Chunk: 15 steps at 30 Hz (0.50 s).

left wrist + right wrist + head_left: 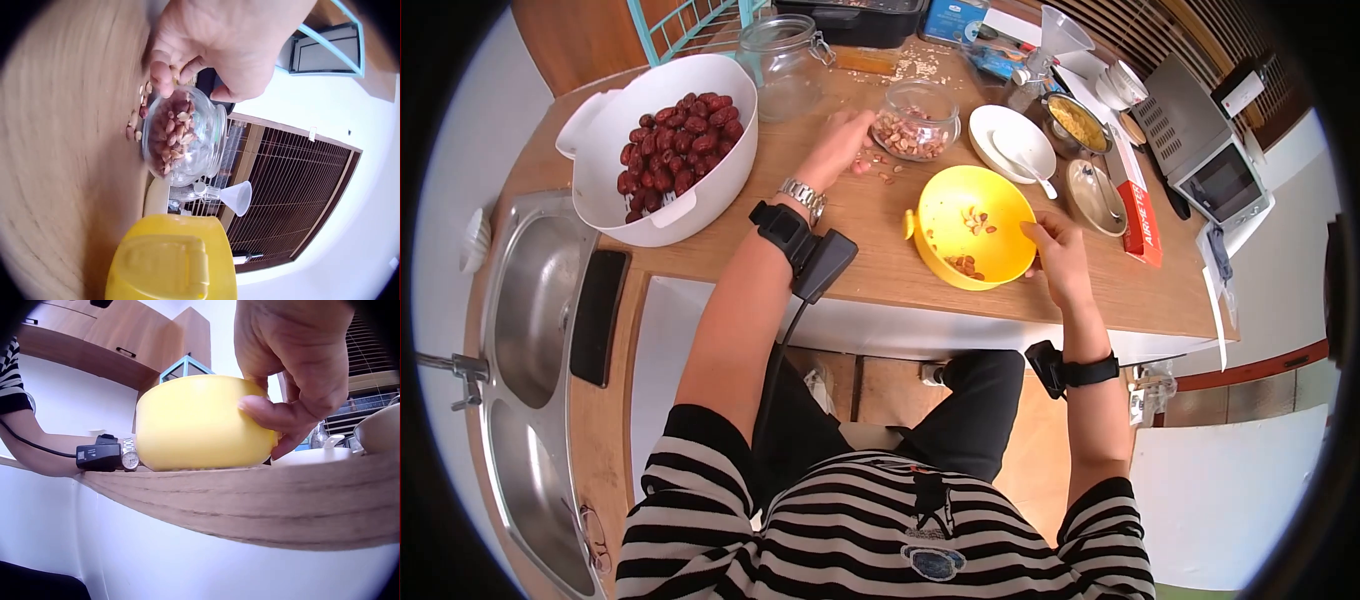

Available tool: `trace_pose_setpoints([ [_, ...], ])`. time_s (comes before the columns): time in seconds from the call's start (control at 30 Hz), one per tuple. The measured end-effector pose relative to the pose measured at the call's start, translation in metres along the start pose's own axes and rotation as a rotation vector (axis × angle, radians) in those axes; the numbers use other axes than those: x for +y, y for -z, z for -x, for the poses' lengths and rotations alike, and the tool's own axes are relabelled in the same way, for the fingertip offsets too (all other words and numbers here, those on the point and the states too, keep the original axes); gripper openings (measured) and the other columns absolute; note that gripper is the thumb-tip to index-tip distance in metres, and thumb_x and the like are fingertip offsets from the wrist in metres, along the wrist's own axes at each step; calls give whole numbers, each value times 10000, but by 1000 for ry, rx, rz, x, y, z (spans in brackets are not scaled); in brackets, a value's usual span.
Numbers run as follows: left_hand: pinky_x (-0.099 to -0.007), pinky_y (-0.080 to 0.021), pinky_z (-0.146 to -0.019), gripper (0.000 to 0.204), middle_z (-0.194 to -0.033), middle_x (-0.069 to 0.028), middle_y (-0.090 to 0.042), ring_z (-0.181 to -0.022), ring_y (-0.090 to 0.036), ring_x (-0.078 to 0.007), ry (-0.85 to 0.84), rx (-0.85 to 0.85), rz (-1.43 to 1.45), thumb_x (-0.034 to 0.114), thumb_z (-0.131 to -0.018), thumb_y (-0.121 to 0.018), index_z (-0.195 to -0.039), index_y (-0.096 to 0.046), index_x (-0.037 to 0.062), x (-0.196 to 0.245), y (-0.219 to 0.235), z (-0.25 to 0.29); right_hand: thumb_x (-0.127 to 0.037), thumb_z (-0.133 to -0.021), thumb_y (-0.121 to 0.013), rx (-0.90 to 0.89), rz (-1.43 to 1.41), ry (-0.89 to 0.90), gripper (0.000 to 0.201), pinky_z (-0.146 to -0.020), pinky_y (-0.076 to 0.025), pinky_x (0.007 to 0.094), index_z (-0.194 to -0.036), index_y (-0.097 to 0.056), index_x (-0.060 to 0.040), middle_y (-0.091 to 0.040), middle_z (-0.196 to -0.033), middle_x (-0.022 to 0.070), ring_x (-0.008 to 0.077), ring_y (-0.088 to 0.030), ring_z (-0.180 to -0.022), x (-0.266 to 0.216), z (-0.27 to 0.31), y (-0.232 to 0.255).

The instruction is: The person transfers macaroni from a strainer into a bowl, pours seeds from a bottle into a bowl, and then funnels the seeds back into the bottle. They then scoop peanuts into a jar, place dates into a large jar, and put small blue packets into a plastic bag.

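A yellow bowl (945, 205) with side handles stands near the counter's front edge, a few peanuts (966, 266) inside. My right hand (1060, 255) grips its right side, thumb at the rim and fingers against the outer wall, as the right wrist view (294, 369) shows. To the left of a round glass jar (940, 105) part full of peanuts, my left hand (840, 150) is low over the counter. In the left wrist view its curled fingers (164, 78) pinch a small tan peanut (175, 72). Several loose peanuts (887, 178) lie beside the jar.
A white basket (730, 170) of red dates stands left, beside the sink (530, 290). Behind are an empty clip-top jar (780, 75) and scattered flakes (920, 66). To the right are a white plate (990, 120) with a spoon, a metal bowl (1100, 145) and a microwave (1225, 180).
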<state>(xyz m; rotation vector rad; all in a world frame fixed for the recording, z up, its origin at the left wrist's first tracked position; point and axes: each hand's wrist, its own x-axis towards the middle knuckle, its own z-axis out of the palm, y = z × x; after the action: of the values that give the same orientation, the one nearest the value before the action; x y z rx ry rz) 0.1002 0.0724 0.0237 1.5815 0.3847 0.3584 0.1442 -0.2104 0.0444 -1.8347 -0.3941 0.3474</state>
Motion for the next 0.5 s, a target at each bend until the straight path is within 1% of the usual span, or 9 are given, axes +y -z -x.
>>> trace_pose_setpoints([
  [0.07,-273,-447,-440,398,-766,-157,-576,-551,-571,-193,-29,9,-252,345,-759,-486,-852,-532,-39,-1,1,-3,-103,-774,-508,-37,43,-6,181,-356,-383,192,-846,-555,57,-548,-576,61,79,-480,-411,-3,-3,-6],
  [0.1,-273,-447,-440,398,-766,-157,-576,-551,-571,-193,-30,9,-266,345,-759,-486,-852,-532,-39,-4,-1,-5,-103,-774,-508,-37,29,-5,181,-356,-383,192,-846,-555,57,-548,-576,61,79,-480,-411,-4,-4,-9],
  [0.17,-340,-457,-586,381,-724,-151,-596,-666,-584,-258,-178,130,-600,350,-762,-472,-831,-555,-16,-10,-4,-7,-104,-774,-507,-83,43,-23,175,-357,-386,192,-826,-558,55,-544,-569,57,81,-481,-408,-5,-9,-14],
  [0.2,-340,-457,-586,381,-724,-151,-596,-666,-584,-258,-178,131,-614,350,-762,-472,-831,-555,-16,-12,-4,-6,-104,-774,-507,-86,29,-22,175,-357,-386,192,-826,-558,55,-544,-569,57,81,-481,-408,-5,-11,-14],
  [0.27,-368,-430,-694,388,-771,-178,-592,-754,-565,-314,-264,107,-776,362,-740,-494,-854,-554,-4,-14,-4,-3,-111,-774,-511,-146,14,-38,177,-355,-388,192,-815,-558,55,-542,-565,56,83,-482,-407,-5,-15,-15],
  [0.4,-361,-439,-668,378,-744,-178,-595,-732,-573,-301,-272,109,-841,365,-700,-539,-819,-585,9,-12,-8,2,-119,-775,-514,-185,-26,-41,184,-355,-391,193,-810,-558,56,-540,-563,56,84,-484,-410,-1,-22,-17],
  [0.47,-361,-444,-643,382,-706,-182,-592,-691,-576,-295,-197,110,-811,371,-660,-573,-756,-611,4,-10,-9,5,-127,-776,-516,-184,-43,-12,193,-356,-395,195,-814,-557,58,-543,-569,56,84,-486,-411,2,-22,-15],
  [0.5,-361,-444,-643,382,-706,-182,-592,-691,-576,-295,-196,110,-822,371,-660,-573,-756,-611,4,-10,-11,7,-127,-776,-516,-186,-54,-11,193,-356,-395,195,-814,-557,58,-543,-569,56,84,-486,-411,3,-22,-14],
])
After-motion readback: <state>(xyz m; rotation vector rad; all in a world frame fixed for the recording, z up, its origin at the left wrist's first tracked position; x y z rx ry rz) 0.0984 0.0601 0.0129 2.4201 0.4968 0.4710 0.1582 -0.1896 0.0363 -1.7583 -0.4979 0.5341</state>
